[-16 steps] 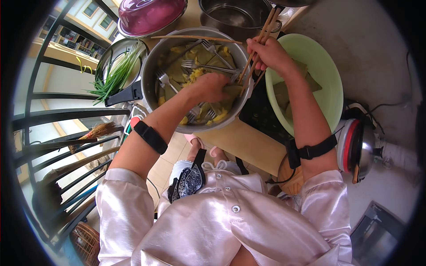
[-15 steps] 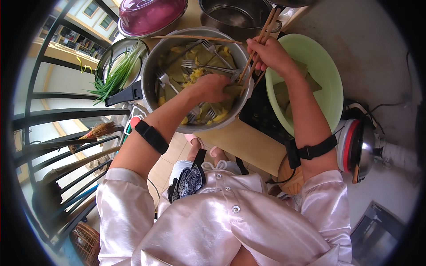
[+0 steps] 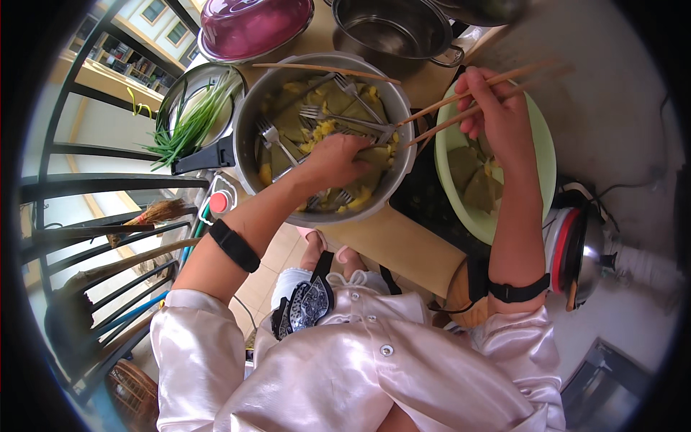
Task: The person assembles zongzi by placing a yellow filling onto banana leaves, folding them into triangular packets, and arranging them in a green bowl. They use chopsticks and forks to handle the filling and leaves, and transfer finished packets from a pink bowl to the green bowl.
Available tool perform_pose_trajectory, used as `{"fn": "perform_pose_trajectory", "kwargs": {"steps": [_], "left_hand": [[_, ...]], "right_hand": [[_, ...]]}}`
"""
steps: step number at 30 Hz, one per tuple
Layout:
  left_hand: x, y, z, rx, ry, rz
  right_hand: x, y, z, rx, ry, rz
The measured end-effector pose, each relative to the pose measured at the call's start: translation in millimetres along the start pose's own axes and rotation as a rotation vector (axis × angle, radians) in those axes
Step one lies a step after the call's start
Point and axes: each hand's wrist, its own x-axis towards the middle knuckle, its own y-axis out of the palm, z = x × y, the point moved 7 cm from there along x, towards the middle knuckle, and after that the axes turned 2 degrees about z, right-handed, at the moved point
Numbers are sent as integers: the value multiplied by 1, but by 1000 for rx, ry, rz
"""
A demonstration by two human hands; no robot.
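Left hand (image 3: pixel 337 160) is reaching into the steel pot (image 3: pixel 248 137), fingers curled over a green leaf wrap (image 3: pixel 374 160) at the pot's right side; whether it is actually gripping the wrap cannot be told. Right hand (image 3: pixel 497 115) is pinching a pair of chopsticks (image 3: pixel 475 97), tips pointing down-left into the pot by the wrap. Forks (image 3: pixel 338 115) are lying in the pot among yellow and green food. A green bowl (image 3: pixel 543 155) holding more wraps is sitting just right of the pot. A pan with scallions (image 3: pixel 191 122) is standing left of it.
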Motion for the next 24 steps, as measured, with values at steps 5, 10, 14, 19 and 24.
{"fn": "perform_pose_trajectory", "kwargs": {"steps": [5,10,14,19,24], "left_hand": [[-25,-23,6,-249,-9,-90],[-41,-41,19,-816,-72,-213],[-62,-56,28,-1606,-82,-280],[-79,-68,15,-2025,84,-382],[-86,-81,-18,-2206,271,-508]], "right_hand": [[-27,-16,7,93,-52,-115],[-40,-27,-2,167,-55,-185],[-43,-25,-15,313,9,-209],[-75,2,-10,474,-152,-312],[-114,37,25,377,-476,-280]]}}
